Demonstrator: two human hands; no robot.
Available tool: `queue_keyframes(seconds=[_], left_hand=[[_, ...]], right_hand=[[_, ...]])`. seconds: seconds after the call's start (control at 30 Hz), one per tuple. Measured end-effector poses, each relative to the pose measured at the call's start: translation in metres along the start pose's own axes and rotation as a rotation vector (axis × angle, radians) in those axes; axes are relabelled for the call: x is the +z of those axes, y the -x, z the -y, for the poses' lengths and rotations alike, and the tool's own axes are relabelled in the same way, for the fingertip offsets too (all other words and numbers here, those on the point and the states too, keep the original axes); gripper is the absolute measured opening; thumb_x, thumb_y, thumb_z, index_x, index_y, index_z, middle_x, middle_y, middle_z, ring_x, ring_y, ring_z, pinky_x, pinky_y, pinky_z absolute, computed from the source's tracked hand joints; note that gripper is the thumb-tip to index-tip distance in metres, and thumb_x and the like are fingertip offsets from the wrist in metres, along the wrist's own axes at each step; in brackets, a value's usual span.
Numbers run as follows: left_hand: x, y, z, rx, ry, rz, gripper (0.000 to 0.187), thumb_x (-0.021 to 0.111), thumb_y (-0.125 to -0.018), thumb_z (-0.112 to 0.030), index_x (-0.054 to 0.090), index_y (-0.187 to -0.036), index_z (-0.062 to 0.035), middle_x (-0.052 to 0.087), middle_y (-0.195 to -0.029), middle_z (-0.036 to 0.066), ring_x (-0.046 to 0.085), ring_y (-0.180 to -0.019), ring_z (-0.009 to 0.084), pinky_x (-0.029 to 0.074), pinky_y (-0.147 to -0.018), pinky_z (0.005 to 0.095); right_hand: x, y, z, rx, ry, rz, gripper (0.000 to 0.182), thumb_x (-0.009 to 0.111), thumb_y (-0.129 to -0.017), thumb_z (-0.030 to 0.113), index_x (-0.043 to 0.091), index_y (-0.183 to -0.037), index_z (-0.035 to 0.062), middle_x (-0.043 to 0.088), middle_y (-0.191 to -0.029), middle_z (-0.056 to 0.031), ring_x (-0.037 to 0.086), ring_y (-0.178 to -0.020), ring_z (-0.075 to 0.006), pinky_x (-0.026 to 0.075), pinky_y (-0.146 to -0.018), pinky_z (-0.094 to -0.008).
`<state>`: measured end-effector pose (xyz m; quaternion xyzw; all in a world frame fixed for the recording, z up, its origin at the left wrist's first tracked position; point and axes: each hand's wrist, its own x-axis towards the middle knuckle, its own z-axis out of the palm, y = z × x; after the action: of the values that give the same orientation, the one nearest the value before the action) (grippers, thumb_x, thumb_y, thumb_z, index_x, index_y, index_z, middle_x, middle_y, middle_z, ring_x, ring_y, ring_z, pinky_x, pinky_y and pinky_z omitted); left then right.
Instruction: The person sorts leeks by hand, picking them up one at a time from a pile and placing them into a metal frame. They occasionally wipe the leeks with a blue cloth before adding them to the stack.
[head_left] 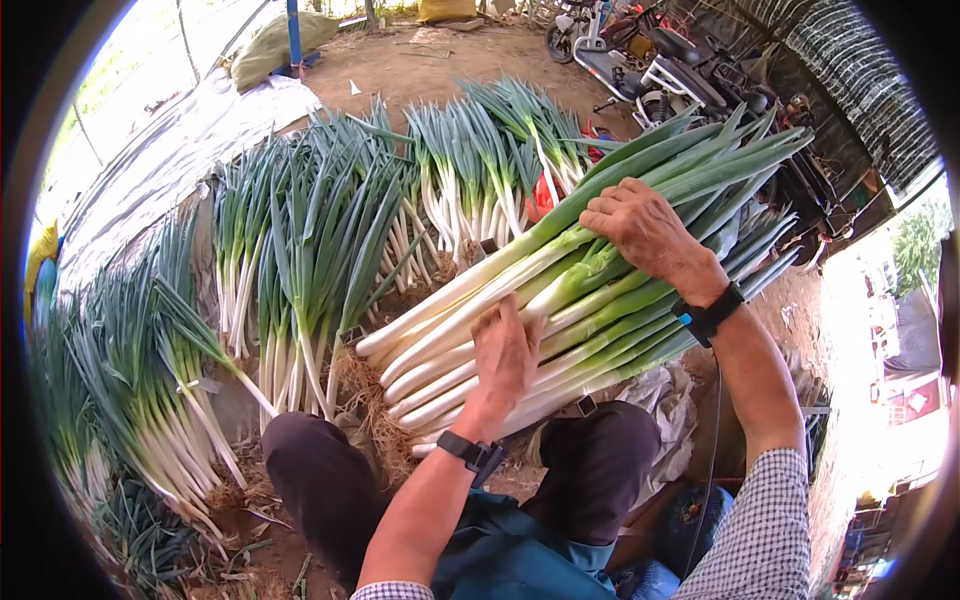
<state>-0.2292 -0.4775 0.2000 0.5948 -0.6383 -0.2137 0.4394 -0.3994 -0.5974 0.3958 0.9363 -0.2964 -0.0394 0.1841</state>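
Observation:
A large bundle of long green onions [560, 320] lies slantwise across my knees, white shanks and hairy roots at lower left, green leaves at upper right. My right hand [645, 230] is closed on the top stalks where white turns to green. Lower down, my left hand [507, 355] has its fingers curled onto the white shanks in the middle of the bundle; its fingertips are partly hidden among them. Each wrist wears a dark band. A small dark square clip or tag [587, 405] shows at the bundle's lower edge.
More green onions lie in piles to the left [140, 390], beside my knee [325, 240] and farther back [475, 170]. Parked scooters [660, 75] stand at the upper right. A pale sheet [190, 150] covers the ground at upper left. Crumpled white sacking [665, 420] lies by my right knee.

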Motion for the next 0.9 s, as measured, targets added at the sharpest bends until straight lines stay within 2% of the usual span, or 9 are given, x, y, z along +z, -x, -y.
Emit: queue_keyframes(seconds=[0.1, 0.2, 0.23, 0.33, 0.47, 0.57, 0.73, 0.8, 0.9], left_hand=[[-0.007, -0.017, 0.007, -0.090, 0.045, 0.176, 0.054, 0.068, -0.095, -0.035, 0.053, -0.132, 0.0014, 0.064, -0.119, 0.029, 0.059, -0.110, 0.0457, 0.046, -0.094, 0.0517], [-0.005, -0.031, 0.013, -0.112, 0.025, 0.169, 0.052, 0.071, -0.093, -0.038, 0.059, -0.127, -0.0004, 0.066, -0.113, 0.028, 0.063, -0.107, 0.0420, 0.048, -0.092, 0.0509], [0.000, -0.035, 0.021, -0.064, 0.031, 0.190, 0.045, 0.072, -0.091, -0.037, 0.064, -0.115, 0.0000, 0.068, -0.106, 0.026, 0.065, -0.102, 0.0380, 0.049, -0.089, 0.0490], [-0.023, -0.060, 0.014, -0.121, 0.096, 0.571, 0.041, 0.071, -0.090, -0.036, 0.064, -0.104, 0.0019, 0.068, -0.104, 0.025, 0.062, -0.097, 0.0444, 0.049, -0.088, 0.0485], [-0.016, -0.059, 0.011, -0.023, 0.099, 0.346, 0.032, 0.070, -0.092, -0.024, 0.061, -0.107, 0.0023, 0.066, -0.092, 0.022, 0.063, -0.089, 0.0396, 0.049, -0.080, 0.0470], [0.004, -0.044, 0.014, 0.244, -0.100, -0.050, 0.027, 0.070, -0.090, -0.018, 0.060, -0.107, 0.0009, 0.065, -0.090, 0.022, 0.064, -0.092, 0.0383, 0.050, -0.082, 0.0490], [0.003, -0.039, -0.006, 0.043, -0.308, 0.113, 0.022, 0.072, -0.089, -0.017, 0.060, -0.105, -0.0057, 0.070, -0.090, 0.018, 0.070, -0.087, 0.0382, 0.051, -0.079, 0.0554], [0.013, -0.030, 0.006, 0.005, -0.124, -0.012, 0.027, 0.070, -0.092, -0.019, 0.061, -0.114, -0.0056, 0.072, -0.101, 0.019, 0.070, -0.090, 0.0393, 0.052, -0.080, 0.0527], [0.010, -0.027, 0.003, 0.006, -0.068, -0.084, 0.027, 0.068, -0.093, -0.015, 0.062, -0.116, -0.0025, 0.070, -0.096, 0.020, 0.067, -0.091, 0.0398, 0.051, -0.083, 0.0502]], right_hand=[[0.012, 0.011, -0.008, 0.050, -0.024, -0.034, 0.027, 0.057, -0.083, 0.002, 0.071, -0.105, 0.0107, 0.069, -0.096, -0.0074, 0.065, -0.100, -0.0244, 0.045, -0.096, -0.0371], [0.001, 0.008, -0.015, 0.068, 0.032, -0.176, 0.028, 0.056, -0.084, 0.000, 0.072, -0.105, 0.0111, 0.070, -0.097, -0.0073, 0.065, -0.102, -0.0245, 0.045, -0.097, -0.0371], [-0.006, 0.005, -0.016, 0.072, 0.019, -0.186, 0.029, 0.056, -0.085, 0.000, 0.072, -0.106, 0.0104, 0.070, -0.101, -0.0083, 0.065, -0.104, -0.0257, 0.045, -0.098, -0.0388], [-0.021, -0.003, -0.016, 0.052, 0.046, -0.251, 0.029, 0.056, -0.085, 0.001, 0.072, -0.108, 0.0092, 0.070, -0.104, -0.0093, 0.064, -0.106, -0.0274, 0.044, -0.102, -0.0416], [-0.026, -0.004, -0.014, 0.052, -0.019, -0.304, 0.027, 0.057, -0.087, 0.004, 0.072, -0.109, 0.0076, 0.071, -0.107, -0.0090, 0.064, -0.108, -0.0282, 0.044, -0.106, -0.0442], [-0.026, 0.000, -0.012, 0.044, -0.008, -0.275, 0.026, 0.057, -0.087, 0.004, 0.072, -0.108, 0.0069, 0.071, -0.109, -0.0094, 0.064, -0.110, -0.0285, 0.045, -0.104, -0.0432], [-0.022, 0.013, -0.009, 0.044, -0.035, -0.207, 0.026, 0.056, -0.087, 0.004, 0.071, -0.108, 0.0047, 0.071, -0.111, -0.0109, 0.064, -0.110, -0.0302, 0.047, -0.102, -0.0430], [-0.023, 0.014, -0.007, 0.044, -0.025, -0.203, 0.026, 0.056, -0.086, 0.004, 0.070, -0.108, 0.0037, 0.071, -0.112, -0.0115, 0.064, -0.110, -0.0311, 0.047, -0.101, -0.0430], [-0.036, 0.016, -0.006, 0.059, -0.024, -0.180, 0.026, 0.056, -0.085, 0.004, 0.070, -0.108, 0.0021, 0.070, -0.112, -0.0127, 0.063, -0.109, -0.0325, 0.047, -0.100, -0.0423]])
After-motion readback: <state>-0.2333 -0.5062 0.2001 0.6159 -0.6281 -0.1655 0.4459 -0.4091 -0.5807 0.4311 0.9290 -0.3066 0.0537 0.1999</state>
